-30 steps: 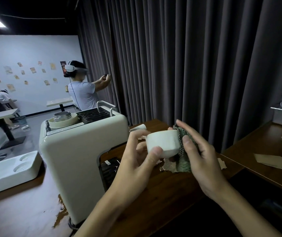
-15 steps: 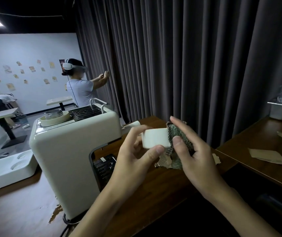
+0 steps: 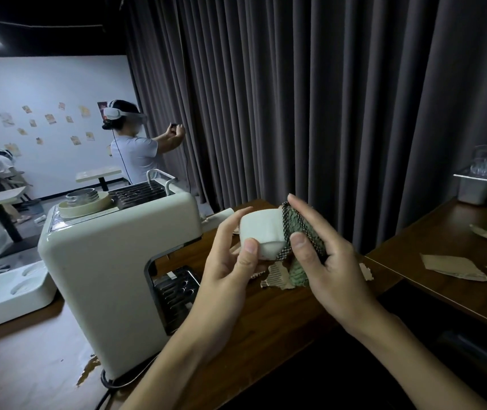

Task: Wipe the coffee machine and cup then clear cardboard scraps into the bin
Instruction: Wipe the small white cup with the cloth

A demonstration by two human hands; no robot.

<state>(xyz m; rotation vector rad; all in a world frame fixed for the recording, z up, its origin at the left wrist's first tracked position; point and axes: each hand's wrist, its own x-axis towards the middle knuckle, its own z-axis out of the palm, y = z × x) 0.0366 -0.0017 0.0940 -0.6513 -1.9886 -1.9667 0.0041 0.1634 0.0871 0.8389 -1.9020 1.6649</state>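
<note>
Step in hand, by my read: wiping the small white ceramic cup (image 3: 261, 233).

To do it well:
- Rotate cup w/ L thumb, press cloth flat.
- Cover rim + base, not just one wall.
- Firm pinch, since the glaze looks slippery.
- Work low over the dark wooden table (image 3: 266, 315) in case of a drop.

Pose:
- Left hand (image 3: 227, 270) is raised, thumb on cup's near wall, fingers curled behind. Solid hold.
- Cup is in the air, apparently tipped on its side, just R of the cream boxy coffee machine (image 3: 103, 261).
- Right hand (image 3: 325, 261) has thumb + fingers closed round the green checked woven cloth (image 3: 301, 229), pressing it to cup's R end. Index finger lies along the top.

Torn brown cardboard scraps (image 3: 277, 276) lie on table under both hands, w/ more on the side table at R. Bin not in view.
</note>
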